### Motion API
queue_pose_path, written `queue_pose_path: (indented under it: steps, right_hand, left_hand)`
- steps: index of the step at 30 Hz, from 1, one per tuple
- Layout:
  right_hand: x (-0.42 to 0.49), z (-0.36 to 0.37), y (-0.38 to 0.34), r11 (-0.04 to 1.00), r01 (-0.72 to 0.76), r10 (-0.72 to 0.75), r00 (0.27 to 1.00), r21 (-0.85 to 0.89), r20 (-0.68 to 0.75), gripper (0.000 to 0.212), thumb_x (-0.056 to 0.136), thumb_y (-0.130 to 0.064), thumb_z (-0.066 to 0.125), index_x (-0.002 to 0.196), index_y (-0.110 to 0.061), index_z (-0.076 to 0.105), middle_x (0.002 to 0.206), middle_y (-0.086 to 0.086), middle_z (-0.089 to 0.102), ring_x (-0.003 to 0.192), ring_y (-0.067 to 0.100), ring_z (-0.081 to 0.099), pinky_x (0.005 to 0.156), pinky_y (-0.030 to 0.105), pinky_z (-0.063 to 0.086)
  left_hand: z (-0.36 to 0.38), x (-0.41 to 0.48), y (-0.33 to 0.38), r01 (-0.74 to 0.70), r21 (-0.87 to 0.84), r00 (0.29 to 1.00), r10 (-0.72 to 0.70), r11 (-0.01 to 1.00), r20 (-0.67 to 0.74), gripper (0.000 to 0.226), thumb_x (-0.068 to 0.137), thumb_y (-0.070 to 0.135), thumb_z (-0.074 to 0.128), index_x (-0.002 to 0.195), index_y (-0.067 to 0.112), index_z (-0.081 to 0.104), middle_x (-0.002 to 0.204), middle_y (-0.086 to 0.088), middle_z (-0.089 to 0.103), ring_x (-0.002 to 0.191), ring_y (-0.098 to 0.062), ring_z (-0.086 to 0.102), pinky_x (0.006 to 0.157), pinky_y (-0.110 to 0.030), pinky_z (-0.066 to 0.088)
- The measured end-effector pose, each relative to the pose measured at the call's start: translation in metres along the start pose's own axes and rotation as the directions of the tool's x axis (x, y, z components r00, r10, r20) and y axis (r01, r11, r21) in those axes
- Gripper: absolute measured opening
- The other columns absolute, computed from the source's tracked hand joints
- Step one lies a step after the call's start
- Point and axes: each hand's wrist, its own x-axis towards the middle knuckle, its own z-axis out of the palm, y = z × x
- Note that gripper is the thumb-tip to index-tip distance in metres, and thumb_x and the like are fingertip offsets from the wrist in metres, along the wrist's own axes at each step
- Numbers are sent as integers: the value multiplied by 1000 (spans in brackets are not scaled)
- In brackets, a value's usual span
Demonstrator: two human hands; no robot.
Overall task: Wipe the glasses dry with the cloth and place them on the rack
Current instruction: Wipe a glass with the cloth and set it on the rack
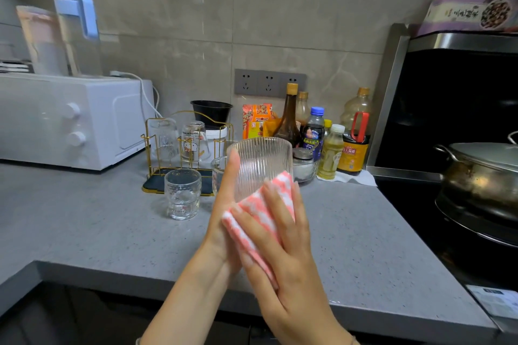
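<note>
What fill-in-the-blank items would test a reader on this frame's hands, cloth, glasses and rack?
1. The right hand presses a cloth, pink and ____, against the ribbed glass held by the left hand.
2. ____ glasses sit upside down on the gold rack.
3. The small glass on the countertop before the rack stands ____.
Missing words: white; two; upright.

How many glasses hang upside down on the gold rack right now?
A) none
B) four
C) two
C: the rack holds two upturned glasses, a clear glass and a cartoon-printed glass.
</note>
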Motion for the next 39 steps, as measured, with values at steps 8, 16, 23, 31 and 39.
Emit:
queue_pose_path:
  steps: [8,16,23,31,39]
  right_hand:
    - [50,-23,11,985,-106,114,992,137,-54,43,96,-37,40,139,-42,38,160,-15,4,148,12,-7,118,21,1]
    - [35,-16,5,994,-67,70,997,82,-33,45,97,-31,40,141,-38,38,161,-8,5,149,19,-6,117,21,0]
    - [-3,-4,-1,998,-27,27,1000,49,2,46,96,-30,46,141,-30,43,161,-6,7,149,27,-2,119,26,5]
    - [23,-24,3,992,-66,67,998,105,-12,43,99,-39,38,141,-34,41,161,-8,4,149,23,-8,119,25,1]
    - [46,-38,15,958,-155,167,986,241,-28,49,96,-38,43,144,-39,34,160,-15,5,148,8,0,119,50,14]
  left_hand:
    - [2,-2,-11,-232,201,963,254,952,-93,52,92,58,40,121,25,68,122,-3,69,114,-15,65,95,-36,51]
    - [3,-7,-14,-239,304,960,272,922,-72,58,86,63,34,108,25,71,106,2,75,100,-9,70,82,-26,58]
    - [0,0,-5,-86,67,996,86,994,-4,89,68,83,38,99,9,78,102,-14,72,93,-25,70,102,-39,44]
    - [6,0,-13,-143,94,990,144,985,-1,68,83,69,37,110,20,75,121,-6,69,110,-17,66,96,-32,51]
    - [4,-3,-20,-245,209,967,255,947,-22,53,86,61,44,119,27,69,123,-6,68,115,-22,64,98,-42,46]
